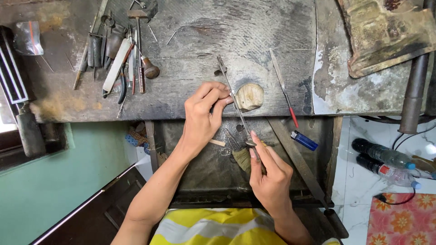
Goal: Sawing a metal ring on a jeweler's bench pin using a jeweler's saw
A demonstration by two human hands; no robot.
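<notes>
Steel tool: a long thin file or saw-like rod [236,102] runs slantwise across the wooden peg [250,96], which juts from the front edge of the bench [190,59].
Left hand: the left hand [204,113] sits just left of the peg, fingers curled shut, pinching something small against the peg under the rod; the piece itself is too small to make out.
Right hand: the right hand [268,174] lies below the peg, closed around the rod's lower end, forefinger stretched along it.
Progress: judging from the grip, the filing stroke is under way; whether the piece is nearly finished cannot be told.
Tray: a dark drawer tray [204,172] opens beneath the peg, with scraps and a small brush-like tuft in it.
Right of peg: a slim needle file with a red handle [284,88] lies on the bench; a blue lighter [304,140] rests lower down.
Left of peg: a cluster of hand tools [120,56] lies well apart.
Floor: plastic bottles [383,163] lie far right of the peg.
</notes>
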